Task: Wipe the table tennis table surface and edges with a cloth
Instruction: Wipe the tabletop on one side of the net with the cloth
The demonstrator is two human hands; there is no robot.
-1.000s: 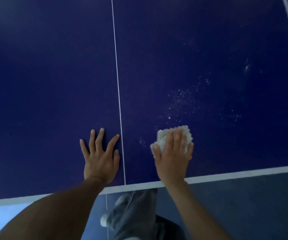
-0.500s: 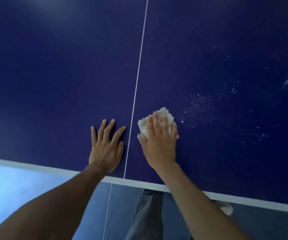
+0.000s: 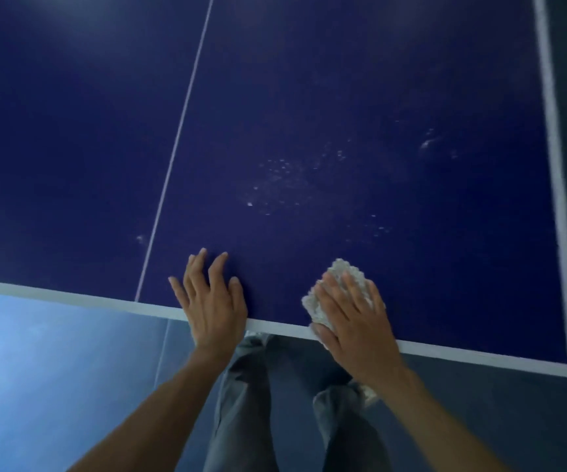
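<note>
Now, table (image 3: 343, 97): dark blue table tennis top, filling the upper two thirds of the frame; it looks matt, with a soft glare toward the top.
Lines: thin white centre line (image 3: 179, 131) runs from the top centre down to the near edge band (image 3: 70, 294), a pale stripe slanting across the lower half. Broad white side line (image 3: 551, 131) runs down the right and meets the edge band at a corner in the lower right.
Cloth (image 3: 346, 272): small, whitish, nubbly and bunched. It lies on the blue surface just inside the near edge band, right of centre and low in the frame. Its far end and left side stick out from under the hand.
Right hand (image 3: 353, 321): laid flat on top of the cloth, fingers straight and close together, pressing rather than clutching. Its heel overhangs the edge band.
Left hand (image 3: 214, 301): bare, palm down on the table left of the cloth and well apart from it. Fingers are spread and extended, holding nothing; the palm crosses the edge band.
Dirt: scatter of pale specks (image 3: 282, 172) on the blue above the hands; whitish smear (image 3: 428, 143) toward the upper right; small faint mark (image 3: 140, 238) just left of the centre line.
Below the table: grey trouser legs (image 3: 241, 386) at bottom centre, over a blue floor (image 3: 36, 369) that is brighter at lower left.
</note>
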